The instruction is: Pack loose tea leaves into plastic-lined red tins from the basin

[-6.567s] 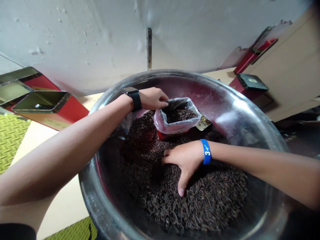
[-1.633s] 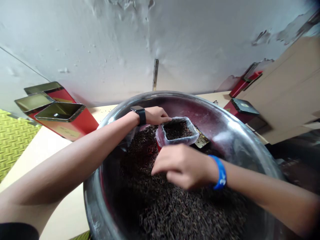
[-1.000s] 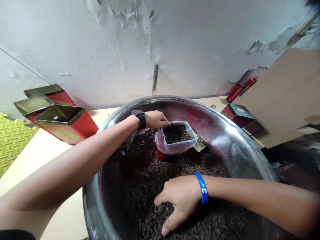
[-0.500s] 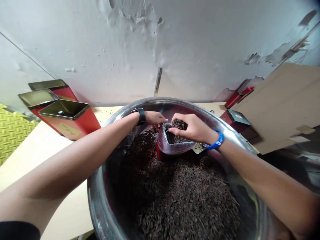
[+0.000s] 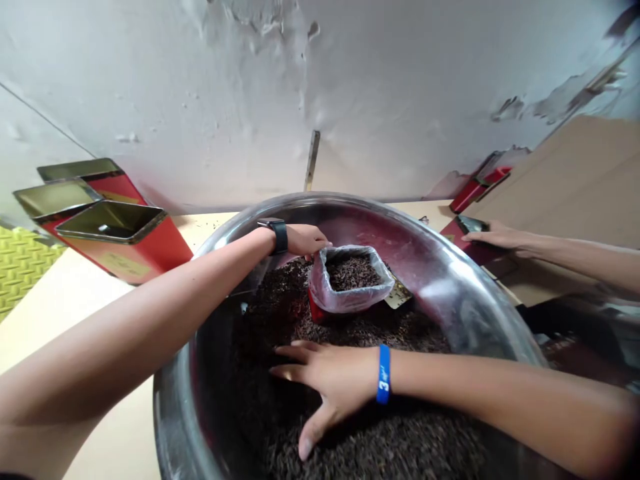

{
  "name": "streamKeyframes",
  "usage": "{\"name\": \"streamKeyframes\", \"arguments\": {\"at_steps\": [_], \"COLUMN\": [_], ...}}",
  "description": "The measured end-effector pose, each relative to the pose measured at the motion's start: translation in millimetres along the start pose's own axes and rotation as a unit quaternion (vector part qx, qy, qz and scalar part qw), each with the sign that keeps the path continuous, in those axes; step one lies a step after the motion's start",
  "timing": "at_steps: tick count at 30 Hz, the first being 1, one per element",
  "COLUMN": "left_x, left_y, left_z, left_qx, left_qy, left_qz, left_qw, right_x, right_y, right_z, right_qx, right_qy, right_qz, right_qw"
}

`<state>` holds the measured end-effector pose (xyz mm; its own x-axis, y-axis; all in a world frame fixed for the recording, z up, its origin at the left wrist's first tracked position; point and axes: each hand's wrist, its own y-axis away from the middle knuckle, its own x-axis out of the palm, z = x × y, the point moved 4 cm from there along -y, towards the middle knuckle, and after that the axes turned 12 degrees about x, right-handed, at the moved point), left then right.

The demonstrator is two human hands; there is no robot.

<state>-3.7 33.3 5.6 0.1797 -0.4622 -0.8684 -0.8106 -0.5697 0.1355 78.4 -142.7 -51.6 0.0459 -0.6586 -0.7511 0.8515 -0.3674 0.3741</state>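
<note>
Our left hand (image 5: 306, 239) pinches the bag (image 5: 350, 288) rim open, bag's nearly full; right hand (image 5: 320, 383) lies spread flat on the tea leaves (image 5: 400, 440), plenty left in the bowl (image 5: 450, 267).

A small tea-packing workroom. A very wide, shiny steel basin (image 5: 450, 280) heaped with dark loose tea leaves (image 5: 400, 440) sits on a pale tabletop (image 5: 100, 440). Open red rectangular tins with gold rims (image 5: 107, 230) stand at the left, brown cardboard sheets (image 5: 575, 180) lean at the right, and the white plaster wall (image 5: 200, 87) behind is flaking.
</note>
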Motion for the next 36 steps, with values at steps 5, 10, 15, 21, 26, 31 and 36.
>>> {"name": "streamKeyframes", "arguments": {"at_steps": [5, 10, 15, 21, 26, 31, 36], "left_x": [-0.2, -0.1, -1.8, -3.1, -3.4, -3.5, -6.9], "left_y": [-0.1, -0.3, -0.1, 3.1, 2.5, 1.8, 3.5], "left_z": [3.4, 5.0, 3.3, 2.2, 3.6, 2.6, -0.3], "left_qx": [0.000, -0.001, 0.004, -0.001, 0.000, 0.004, 0.014], "left_qy": [-0.010, -0.014, -0.017, -0.004, -0.012, -0.011, -0.016], "left_qz": [-0.007, -0.001, 0.000, -0.003, -0.010, 0.001, -0.001], "left_qw": [1.000, 1.000, 1.000, 1.000, 1.000, 1.000, 1.000], "right_x": [17.3, 20.1, 10.3, -76.1, -131.9, -137.5, -146.2], "right_y": [-4.3, -2.4, 0.7, 27.0, 38.2, 42.4, 61.6], "right_z": [-7.4, 5.9, 21.1, 40.6, 0.8, -37.4, -33.7], "right_qx": [0.002, -0.034, -0.065, -0.080, 0.009, 0.079, 0.061], "right_qy": [-0.016, 0.038, 0.092, 0.045, 0.070, 0.181, 0.147], "right_qz": [0.063, 0.127, 0.097, -0.088, -0.317, -0.325, -0.377], "right_qw": [0.998, 0.991, 0.989, 0.992, 0.946, 0.925, 0.912]}}
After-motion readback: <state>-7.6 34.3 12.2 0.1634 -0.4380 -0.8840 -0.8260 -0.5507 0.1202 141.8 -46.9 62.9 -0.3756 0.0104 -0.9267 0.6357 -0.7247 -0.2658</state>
